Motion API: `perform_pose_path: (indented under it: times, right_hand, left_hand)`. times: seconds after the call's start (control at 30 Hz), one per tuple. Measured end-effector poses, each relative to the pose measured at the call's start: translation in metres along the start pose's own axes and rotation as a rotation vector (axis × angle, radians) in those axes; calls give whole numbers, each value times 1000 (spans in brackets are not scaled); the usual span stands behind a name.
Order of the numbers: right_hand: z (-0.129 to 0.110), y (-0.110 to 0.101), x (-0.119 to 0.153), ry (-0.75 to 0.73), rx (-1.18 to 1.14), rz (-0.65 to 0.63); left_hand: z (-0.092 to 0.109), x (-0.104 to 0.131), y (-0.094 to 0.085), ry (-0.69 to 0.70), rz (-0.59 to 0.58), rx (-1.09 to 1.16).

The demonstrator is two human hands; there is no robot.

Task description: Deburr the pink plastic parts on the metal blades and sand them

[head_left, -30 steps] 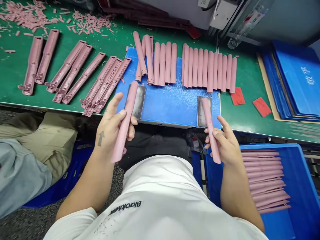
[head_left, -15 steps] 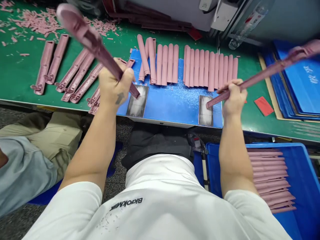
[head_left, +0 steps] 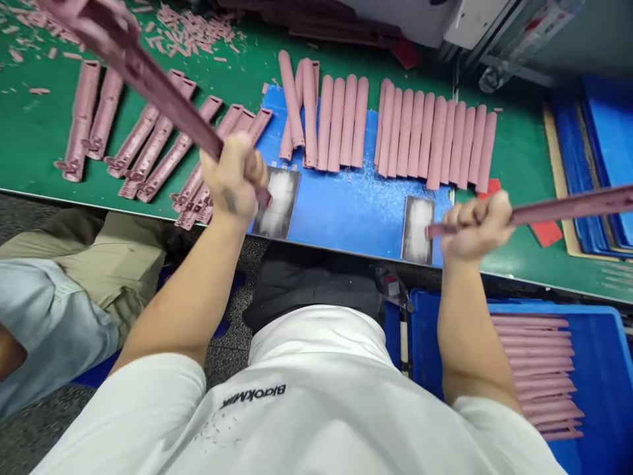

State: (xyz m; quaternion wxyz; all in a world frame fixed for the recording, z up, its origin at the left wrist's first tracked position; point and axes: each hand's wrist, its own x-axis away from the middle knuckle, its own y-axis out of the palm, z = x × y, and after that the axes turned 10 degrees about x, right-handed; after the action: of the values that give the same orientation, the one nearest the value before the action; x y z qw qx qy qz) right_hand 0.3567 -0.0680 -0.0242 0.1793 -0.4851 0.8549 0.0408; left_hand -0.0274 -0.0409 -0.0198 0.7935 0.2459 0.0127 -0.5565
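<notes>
My left hand (head_left: 232,175) is wrapped round a long pink plastic housing (head_left: 163,99), which slants up to the upper left. Its lower end is at a dark abrasive pad (head_left: 277,204) with a whitened middle; contact is hard to make out. In my right hand (head_left: 477,227) is a second pink plastic housing (head_left: 568,206), running out to the right edge. The near end of that one is over or on another whitened abrasive pad (head_left: 419,231). Both pads lie on a blue sheet (head_left: 346,211) dusted with pale powder.
Rows of pink housings (head_left: 346,125) lie behind the pads, and several open-faced ones (head_left: 143,138) lie left. Pink scraps (head_left: 192,30) cover the back left. A blue bin (head_left: 601,369) holds more housings. Blue sheets (head_left: 613,152) are stacked right. Someone's legs (head_left: 89,257) are at left.
The right housing has swung from pointing up and right to nearly level. The left housing has shifted up and left in view. The camera view has turned slightly.
</notes>
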Motion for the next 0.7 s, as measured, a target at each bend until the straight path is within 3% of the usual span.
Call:
perform_pose_path:
  times: [0.07,0.2,0.4,0.53,0.6,0.7]
  right_hand:
    - [5,-1,-3,9,99,-62]
    - [9,5,-8,-87,124,101]
    - [-12,0,16,39,90,-43]
    - [-7,14,-4,-5,90,121]
    - [-7,9,-2,10,106,84]
    - [-8,-11,8,138,142,-137]
  left_hand:
    - [-1,-2,-1,-63,1,-28]
    - [-4,-6,4,17,70,-13]
    - [6,18,-10,-10,-120,97]
    - [-5,7,-2,125,-43,-56]
    - [2,11,-2,61,-28,-126]
    - [21,23,-5,-182,-63,-100]
